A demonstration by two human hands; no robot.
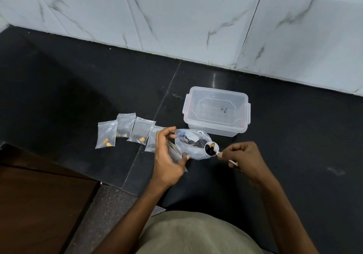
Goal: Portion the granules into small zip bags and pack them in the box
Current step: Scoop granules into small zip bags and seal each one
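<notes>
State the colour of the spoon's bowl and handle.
White spoon, holding dark granules; head view.

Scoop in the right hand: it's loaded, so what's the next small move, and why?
Probably carry the scoop leftward to the mouth of the small zip bag that the left hand holds, and tip it in. The right hand pinches the handle with dark granules in the bowl, held over the bulk bag. Four bags lie filled; the box has its lid on.
</notes>
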